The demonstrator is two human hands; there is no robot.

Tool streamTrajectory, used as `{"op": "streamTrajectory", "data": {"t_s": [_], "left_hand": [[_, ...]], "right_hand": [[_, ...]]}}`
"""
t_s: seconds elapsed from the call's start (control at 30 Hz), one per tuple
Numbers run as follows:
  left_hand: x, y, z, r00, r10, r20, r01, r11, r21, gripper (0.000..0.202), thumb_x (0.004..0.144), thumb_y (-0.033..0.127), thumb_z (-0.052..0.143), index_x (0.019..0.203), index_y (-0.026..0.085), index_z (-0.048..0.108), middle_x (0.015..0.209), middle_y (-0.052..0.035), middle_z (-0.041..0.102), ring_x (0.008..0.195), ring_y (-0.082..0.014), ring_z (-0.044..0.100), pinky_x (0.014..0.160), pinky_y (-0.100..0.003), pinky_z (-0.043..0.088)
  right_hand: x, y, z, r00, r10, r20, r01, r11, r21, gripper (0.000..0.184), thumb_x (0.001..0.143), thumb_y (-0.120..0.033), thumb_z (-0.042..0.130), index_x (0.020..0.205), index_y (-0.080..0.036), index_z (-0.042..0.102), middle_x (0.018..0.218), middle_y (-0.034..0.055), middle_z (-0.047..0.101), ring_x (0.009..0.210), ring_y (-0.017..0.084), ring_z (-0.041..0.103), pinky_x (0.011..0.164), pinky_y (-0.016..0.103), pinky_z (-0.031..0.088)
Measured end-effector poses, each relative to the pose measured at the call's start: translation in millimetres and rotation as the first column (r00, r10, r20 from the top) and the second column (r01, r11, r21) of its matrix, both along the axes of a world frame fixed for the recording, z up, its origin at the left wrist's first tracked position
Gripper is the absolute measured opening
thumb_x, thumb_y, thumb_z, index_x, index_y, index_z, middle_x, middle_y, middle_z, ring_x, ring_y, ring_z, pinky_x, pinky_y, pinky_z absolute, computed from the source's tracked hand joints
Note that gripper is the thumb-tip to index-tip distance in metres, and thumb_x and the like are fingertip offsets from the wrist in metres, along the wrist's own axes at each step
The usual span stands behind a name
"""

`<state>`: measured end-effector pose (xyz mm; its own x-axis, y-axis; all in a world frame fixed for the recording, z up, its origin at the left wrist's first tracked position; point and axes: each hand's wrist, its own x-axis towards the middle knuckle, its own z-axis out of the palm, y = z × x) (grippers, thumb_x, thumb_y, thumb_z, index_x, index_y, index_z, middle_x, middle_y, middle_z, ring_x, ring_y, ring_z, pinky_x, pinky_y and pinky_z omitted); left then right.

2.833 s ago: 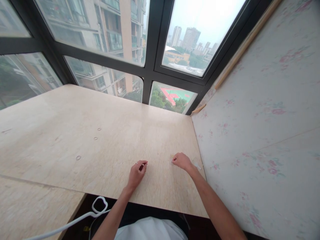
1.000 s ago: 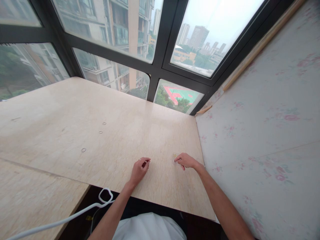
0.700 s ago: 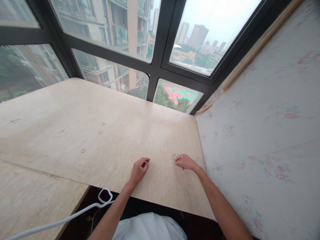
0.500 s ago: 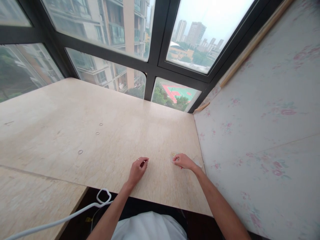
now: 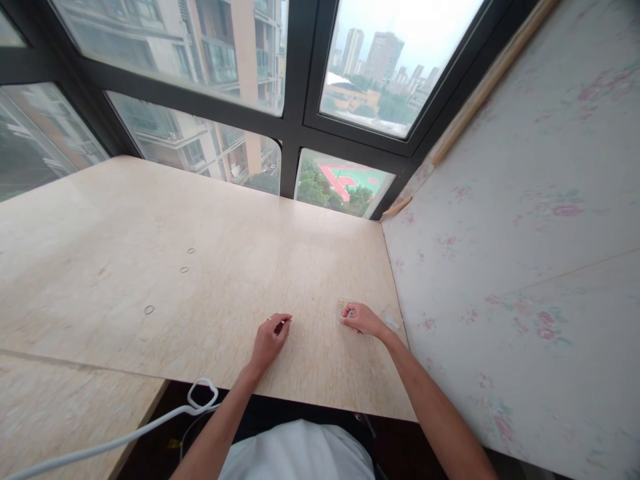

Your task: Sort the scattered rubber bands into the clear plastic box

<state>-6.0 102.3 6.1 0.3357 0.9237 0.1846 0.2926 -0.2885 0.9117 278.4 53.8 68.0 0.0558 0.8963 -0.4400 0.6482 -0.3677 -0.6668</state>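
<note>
My left hand (image 5: 271, 340) rests on the marble-patterned counter (image 5: 240, 267), thumb and fingertips pinched together. Whatever may be between them is too small to make out. To the right, my right hand (image 5: 362, 319) is closed in a pinch over a small clear packet or tray (image 5: 339, 315). Its fingertips cover part of it, so I cannot tell what they hold. Tiny yellowish pieces (image 5: 343, 304) show at the far edge of this clear thing. Beside my right wrist lies a crumpled bit of clear plastic (image 5: 392, 321).
Three thin rings lie on the left of the counter: a far ring (image 5: 191, 251), a middle ring (image 5: 184, 270) and a nearer ring (image 5: 149, 310). A white bent tube (image 5: 110, 443) crosses the lower left. Dark window frames and a flowered wall (image 5: 500, 267) bound the counter.
The whole view has shifted slightly. Both hands keep nearly the same pinched poses, with the right fingers still at the clear packet or tray.
</note>
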Motion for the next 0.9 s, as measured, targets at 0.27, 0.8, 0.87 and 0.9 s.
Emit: {"op": "streamTrajectory", "data": {"t_s": [0.27, 0.8, 0.87, 0.9], "left_hand": [[0.8, 0.0, 5.5, 0.999, 0.011, -0.038, -0.009, 0.999, 0.051, 0.018, 0.087, 0.029, 0.05, 0.09, 0.019, 0.064, 0.083, -0.0052, 0.069, 0.066, -0.0148, 0.065, 0.06, -0.026, 0.054], [1.6, -0.7, 8.6, 0.999, 0.012, -0.049, -0.011, 1.0, 0.028, 0.017, 0.087, 0.028, 0.048, 0.09, 0.019, 0.063, 0.082, -0.0049, 0.069, 0.068, -0.0153, 0.064, 0.061, -0.026, 0.054], [1.4, -0.6, 9.3, 0.998, 0.01, -0.055, -0.009, 1.0, 0.03, 0.017, 0.087, 0.028, 0.048, 0.09, 0.019, 0.063, 0.082, -0.0045, 0.069, 0.067, -0.0153, 0.065, 0.061, -0.026, 0.053], [1.3, -0.6, 9.4, 0.998, 0.01, -0.057, -0.008, 0.999, 0.031, 0.017, 0.087, 0.028, 0.048, 0.09, 0.02, 0.063, 0.082, -0.0044, 0.069, 0.067, -0.0153, 0.065, 0.061, -0.026, 0.053]], "right_hand": [[0.8, 0.0, 0.5, 0.996, -0.054, -0.067, 0.053, 0.998, -0.014, 0.016, 0.079, -0.031, 0.057, 0.075, -0.016, 0.056, 0.043, -0.0071, 0.048, 0.035, 0.005, 0.04, 0.04, 0.015, 0.03], [1.5, -0.4, -3.9, 0.953, -0.23, -0.195, 0.228, 0.973, -0.03, 0.023, 0.077, -0.039, 0.058, 0.078, -0.016, 0.056, 0.04, -0.0083, 0.043, 0.034, 0.005, 0.035, 0.035, 0.015, 0.023], [1.2, -1.7, -3.2, 0.94, -0.262, -0.22, 0.266, 0.964, -0.01, 0.028, 0.076, -0.045, 0.058, 0.079, -0.017, 0.056, 0.041, -0.0086, 0.042, 0.034, 0.005, 0.035, 0.035, 0.015, 0.023], [1.1, -2.6, -2.6, 0.931, -0.277, -0.236, 0.285, 0.958, 0.0, 0.031, 0.075, -0.048, 0.058, 0.08, -0.017, 0.056, 0.042, -0.0088, 0.042, 0.035, 0.005, 0.035, 0.035, 0.015, 0.023]]}}
